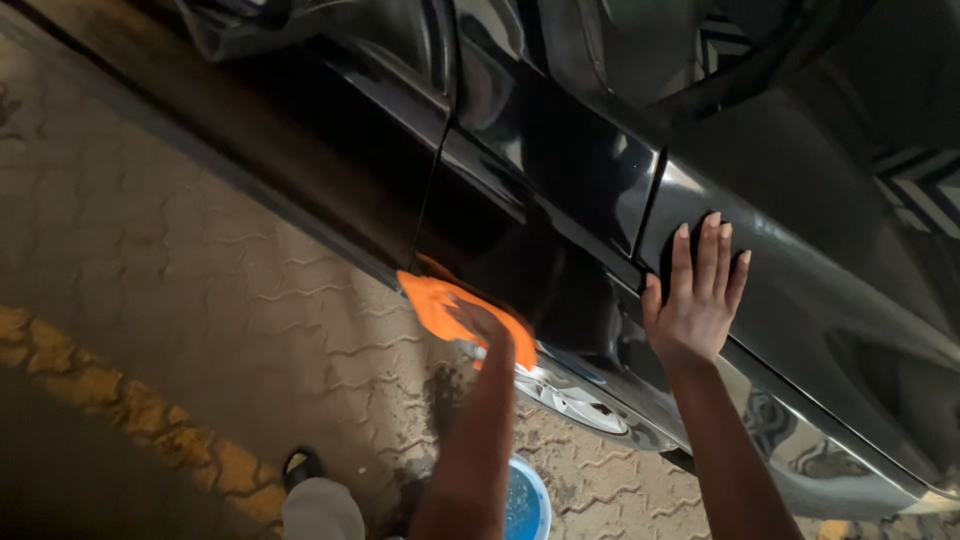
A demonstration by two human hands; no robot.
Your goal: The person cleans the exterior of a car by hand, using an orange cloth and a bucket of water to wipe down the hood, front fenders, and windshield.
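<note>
A black car (560,170) stands on paving. My left hand (478,322) presses an orange cloth (440,305) low on its door. My right hand (695,290) lies flat, fingers spread, higher beside it.

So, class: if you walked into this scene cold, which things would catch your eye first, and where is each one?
First the bright orange cloth, pressed by the left hand against the lower side of the glossy black car. Next the right hand, spread flat on the panel further right. Below, between the arms, a blue bucket stands on the patterned paving.
</note>
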